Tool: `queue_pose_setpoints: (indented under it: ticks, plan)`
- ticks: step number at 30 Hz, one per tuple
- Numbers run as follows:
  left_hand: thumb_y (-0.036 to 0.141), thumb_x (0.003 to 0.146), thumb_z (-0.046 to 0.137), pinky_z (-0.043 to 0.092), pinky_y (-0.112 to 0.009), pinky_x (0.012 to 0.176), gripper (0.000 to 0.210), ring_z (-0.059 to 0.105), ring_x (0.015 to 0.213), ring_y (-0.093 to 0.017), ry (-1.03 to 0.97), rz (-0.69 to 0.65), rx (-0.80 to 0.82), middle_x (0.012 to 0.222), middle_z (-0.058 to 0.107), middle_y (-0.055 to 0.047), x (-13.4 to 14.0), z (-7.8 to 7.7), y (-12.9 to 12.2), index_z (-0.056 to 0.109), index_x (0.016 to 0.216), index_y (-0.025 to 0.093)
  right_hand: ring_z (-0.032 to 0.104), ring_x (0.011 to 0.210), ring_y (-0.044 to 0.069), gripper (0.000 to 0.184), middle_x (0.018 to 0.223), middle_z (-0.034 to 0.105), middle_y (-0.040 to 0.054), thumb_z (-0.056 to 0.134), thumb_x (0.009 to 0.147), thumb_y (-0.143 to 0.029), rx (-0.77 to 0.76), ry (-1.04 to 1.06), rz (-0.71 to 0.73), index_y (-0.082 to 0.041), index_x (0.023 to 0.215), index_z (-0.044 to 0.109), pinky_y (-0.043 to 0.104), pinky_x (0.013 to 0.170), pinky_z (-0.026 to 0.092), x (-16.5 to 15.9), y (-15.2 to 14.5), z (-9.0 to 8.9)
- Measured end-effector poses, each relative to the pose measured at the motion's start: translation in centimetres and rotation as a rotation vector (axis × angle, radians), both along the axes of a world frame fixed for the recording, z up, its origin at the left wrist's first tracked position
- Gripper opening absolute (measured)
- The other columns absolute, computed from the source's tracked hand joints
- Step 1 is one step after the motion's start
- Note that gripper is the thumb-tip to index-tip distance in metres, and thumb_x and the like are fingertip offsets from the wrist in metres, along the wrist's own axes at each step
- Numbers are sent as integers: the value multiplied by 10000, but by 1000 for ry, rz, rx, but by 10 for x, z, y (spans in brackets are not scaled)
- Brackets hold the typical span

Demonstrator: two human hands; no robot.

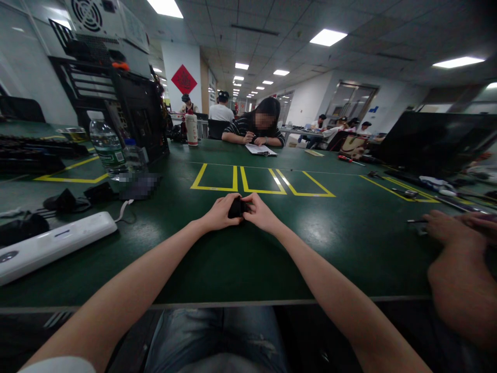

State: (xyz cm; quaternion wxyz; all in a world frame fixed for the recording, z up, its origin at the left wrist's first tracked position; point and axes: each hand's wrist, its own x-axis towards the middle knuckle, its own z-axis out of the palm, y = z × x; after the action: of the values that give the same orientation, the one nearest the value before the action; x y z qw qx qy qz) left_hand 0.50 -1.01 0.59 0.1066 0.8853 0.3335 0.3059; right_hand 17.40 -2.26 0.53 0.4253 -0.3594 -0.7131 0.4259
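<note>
A small black object (235, 208) is held between my two hands over the green table (240, 259), just in front of the yellow tape marks. Its exact kind does not show. My left hand (222, 212) wraps round its left side, with the thumb below and the fingers on top. From the other side, my right hand (261, 211) pinches it with closed fingers. Much of the object is hidden by my fingers. Whether it touches the tabletop I cannot tell.
Three yellow tape outlines (264, 191) lie ahead. At left are a white power strip (58, 243), a water bottle (106, 147) and computer hardware (132, 114). A co-worker's hands (446, 228) hold a tool at right. Opposite, a person writes on paper (261, 149). A monitor (435, 145) stands right.
</note>
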Motion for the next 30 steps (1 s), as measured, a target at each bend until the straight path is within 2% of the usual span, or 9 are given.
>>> queue_pose_setpoints:
  ticks: [4, 8, 11, 14, 18, 23, 27, 30]
  plan:
    - [367, 677, 564, 370, -384, 873, 567, 489, 1007, -228, -42, 16, -110, 1115, 479, -88, 0, -3, 8, 330, 1161, 187, 535, 928, 158, 373, 1014, 476, 41, 475, 621, -60, -5, -93, -122, -187, 964, 403, 394, 853, 415, 2, 9, -11]
    - [439, 688, 537, 419, -372, 804, 534, 514, 953, -222, -45, 61, -258, 1070, 500, -93, -1, -6, 22, 382, 1122, 170, 431, 1094, 194, 426, 1099, 456, 68, 531, 639, -120, -23, -178, -211, -178, 1045, 417, 424, 966, 303, 12, 13, -12]
    - [483, 671, 538, 438, -373, 764, 564, 526, 920, -225, -21, 85, -338, 1042, 511, -95, -2, -7, 29, 392, 1113, 164, 395, 1123, 228, 562, 1144, 442, 75, 648, 580, -205, -36, -259, -185, -191, 1093, 420, 446, 988, 260, 20, 9, -6]
    - [483, 643, 566, 445, -375, 748, 594, 531, 915, -232, -15, 110, -382, 1046, 512, -100, -2, -5, 30, 389, 1115, 169, 407, 1099, 250, 672, 1159, 432, 83, 709, 518, -276, -25, -339, -164, -194, 1119, 418, 459, 964, 282, 21, 5, -2]
    - [434, 602, 619, 441, -384, 761, 609, 538, 916, -243, -8, 137, -403, 1048, 519, -108, 2, -1, 27, 395, 1100, 167, 436, 1059, 231, 562, 1111, 461, 83, 683, 561, -243, 22, -353, -241, -175, 1071, 455, 445, 945, 302, 17, 5, -4]
    - [379, 594, 633, 436, -391, 763, 571, 546, 911, -256, -9, 164, -390, 1036, 535, -108, 7, 2, 24, 407, 1076, 173, 477, 1014, 207, 457, 1033, 511, 65, 642, 610, -184, 18, -328, -254, -177, 1028, 460, 460, 926, 321, 17, 11, -6]
    - [357, 595, 629, 433, -397, 766, 567, 543, 915, -260, -22, 171, -385, 1032, 535, -111, 10, 3, 23, 403, 1079, 169, 494, 994, 197, 468, 1012, 513, 59, 625, 633, -192, 68, -300, -161, -188, 1058, 428, 459, 915, 343, 21, 10, -2]
    - [350, 585, 628, 439, -382, 757, 584, 544, 903, -245, -30, 114, -404, 1023, 532, -99, 6, 3, 15, 394, 1087, 168, 505, 982, 181, 458, 1008, 505, 52, 633, 627, -190, 65, -215, -85, -196, 1034, 423, 434, 914, 364, 17, 3, 3]
